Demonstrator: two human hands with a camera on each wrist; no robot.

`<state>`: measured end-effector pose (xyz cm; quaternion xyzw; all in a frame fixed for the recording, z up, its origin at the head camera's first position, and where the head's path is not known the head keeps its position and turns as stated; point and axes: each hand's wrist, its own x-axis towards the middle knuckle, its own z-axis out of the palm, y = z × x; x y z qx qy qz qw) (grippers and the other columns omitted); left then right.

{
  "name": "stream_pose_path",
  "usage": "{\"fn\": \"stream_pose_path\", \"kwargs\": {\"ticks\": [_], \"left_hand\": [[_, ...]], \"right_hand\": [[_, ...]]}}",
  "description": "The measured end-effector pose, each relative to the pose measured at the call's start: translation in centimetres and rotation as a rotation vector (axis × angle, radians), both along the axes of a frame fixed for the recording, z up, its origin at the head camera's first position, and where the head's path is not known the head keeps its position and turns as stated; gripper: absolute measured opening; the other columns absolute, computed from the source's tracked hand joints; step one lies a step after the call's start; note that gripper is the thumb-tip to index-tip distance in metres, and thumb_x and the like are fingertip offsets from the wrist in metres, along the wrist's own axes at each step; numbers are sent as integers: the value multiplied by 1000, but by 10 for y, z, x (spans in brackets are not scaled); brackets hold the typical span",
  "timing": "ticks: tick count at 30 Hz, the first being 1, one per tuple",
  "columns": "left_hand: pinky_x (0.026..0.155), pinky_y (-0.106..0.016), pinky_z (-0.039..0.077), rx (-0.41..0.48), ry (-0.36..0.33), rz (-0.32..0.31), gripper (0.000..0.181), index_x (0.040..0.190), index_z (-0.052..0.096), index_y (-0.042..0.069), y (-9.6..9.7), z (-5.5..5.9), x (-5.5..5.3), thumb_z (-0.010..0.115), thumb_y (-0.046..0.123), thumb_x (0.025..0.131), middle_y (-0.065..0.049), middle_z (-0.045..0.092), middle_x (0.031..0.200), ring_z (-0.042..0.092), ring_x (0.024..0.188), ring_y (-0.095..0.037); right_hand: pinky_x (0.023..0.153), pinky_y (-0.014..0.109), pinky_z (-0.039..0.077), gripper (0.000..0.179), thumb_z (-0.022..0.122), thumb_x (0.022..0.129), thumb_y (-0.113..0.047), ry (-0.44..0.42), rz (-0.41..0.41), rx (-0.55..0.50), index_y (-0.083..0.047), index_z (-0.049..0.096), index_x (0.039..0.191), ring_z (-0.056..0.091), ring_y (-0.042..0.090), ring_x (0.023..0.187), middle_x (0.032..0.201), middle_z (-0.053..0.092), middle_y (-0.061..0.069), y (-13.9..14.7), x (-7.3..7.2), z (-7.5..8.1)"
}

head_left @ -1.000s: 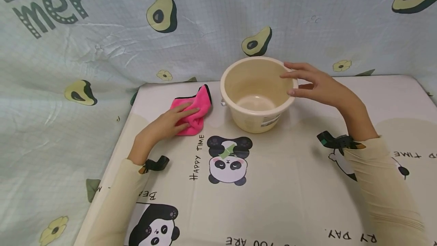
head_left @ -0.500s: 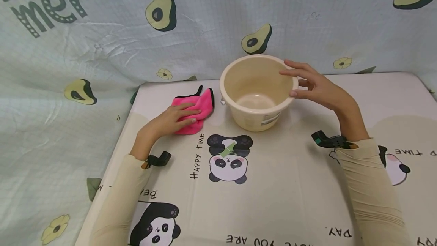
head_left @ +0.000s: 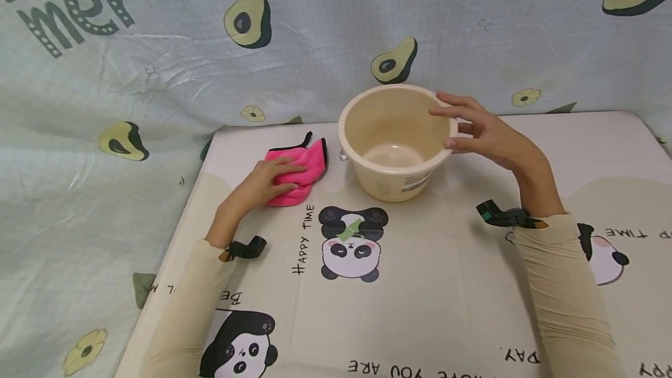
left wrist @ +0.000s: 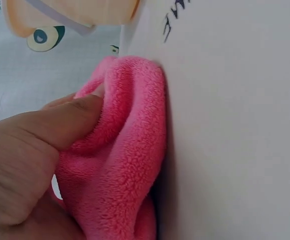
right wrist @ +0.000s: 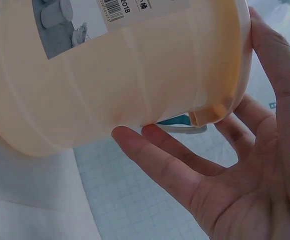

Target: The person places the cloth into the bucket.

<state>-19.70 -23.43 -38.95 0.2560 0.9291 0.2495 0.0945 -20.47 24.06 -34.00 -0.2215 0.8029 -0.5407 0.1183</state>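
From where I stand, a person in cream sleeves point(head_left: 572, 296) has both arms stretched over a pale worktop point(head_left: 420, 314); the left hand point(head_left: 259, 182) grips a pink plush cloth point(head_left: 312, 162) with dark edging, the thumb pressed into its folds and the fingers spread across the top; the cloth lies bunched on the worktop toward its far left corner, just beside a cream plastic bucket point(head_left: 378, 182) but apart from it. The bucket stands upright near the far edge, its mouth facing up; the right hand point(head_left: 488, 136) holds it by the right side of the rim, two fingers reaching over the inside, the thumb on the rim and the other fingers against the outer wall; a printed label point(right wrist: 107, 22) with a barcode shows on that wall. A black device point(head_left: 249, 248) sits on the left wrist, and a similar one on the right; a printed panda point(head_left: 350, 256) decorates the worktop's surface nearer the person; behind hangs a pale sheet point(head_left: 178, 10) patterned with avocados and small yellow flowers.
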Motion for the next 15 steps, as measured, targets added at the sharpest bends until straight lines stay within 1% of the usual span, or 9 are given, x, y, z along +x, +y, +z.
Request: {"fn": "stream_pose_path", "kwargs": {"ticks": [1, 2, 4, 6, 9, 12, 13, 15], "left_hand": [[117, -55, 32, 13, -2, 0, 48, 140, 63, 10, 0, 0, -1, 74, 10, 93, -16, 52, 150, 41, 143, -37], [116, -53, 34, 27, -6, 1, 48, 139, 64, 10, 0, 0, -1, 75, 9, 92, -16, 53, 149, 43, 142, -36], [114, -51, 38, 45, -8, 8, 48, 138, 64, 9, 0, 1, -3, 76, 6, 91, -15, 57, 145, 45, 140, -35], [113, -51, 40, 56, -8, 32, 48, 137, 65, 8, 0, 1, -4, 77, 5, 90, -14, 59, 142, 47, 138, -35], [113, -51, 40, 73, 8, 118, 47, 134, 67, 8, -2, 3, -4, 77, 2, 88, -14, 63, 138, 51, 135, -35], [110, -50, 43, 104, 42, 208, 46, 130, 70, 7, -6, 6, -4, 78, -2, 86, -16, 66, 133, 56, 130, -35], [109, -50, 44, 115, 58, 231, 45, 129, 70, 7, -8, 8, -3, 78, -3, 85, -17, 67, 132, 57, 129, -35], [107, -49, 46, 140, 86, 259, 44, 128, 71, 6, -11, 10, -2, 78, -3, 85, -17, 68, 129, 59, 126, -35]], "right_hand": [[115, 43, 32, 62, 68, 95, -6, -5, 1, -3, -20, 49, 152, 34, 40, 142, 166, 18, -12, 0, 0, 0], [112, 39, 37, 62, 68, 95, -6, -9, 0, -2, -20, 49, 152, 36, 41, 141, 166, 18, -12, 0, 0, 0], [107, 28, 41, 61, 68, 95, -6, -8, -1, 3, -20, 49, 152, 37, 41, 140, 166, 18, -12, 1, 0, 0], [98, 21, 46, 61, 67, 96, -7, -7, -2, 6, -21, 49, 152, 39, 41, 139, 166, 18, -13, 2, 0, 0], [95, 19, 45, 61, 67, 96, -7, -6, -1, 7, -21, 49, 152, 39, 42, 139, 166, 18, -13, 1, -1, 0], [93, 21, 47, 61, 67, 96, -6, -14, 4, -7, -20, 50, 152, 39, 42, 140, 166, 17, -13, 0, -1, 0], [94, 22, 47, 61, 67, 96, -7, -17, 4, -7, -21, 50, 152, 38, 41, 140, 166, 17, -13, 0, -1, 1], [95, 23, 45, 62, 68, 95, -7, -20, 2, -6, -21, 50, 152, 38, 41, 141, 166, 17, -13, -1, -1, 1]]}}
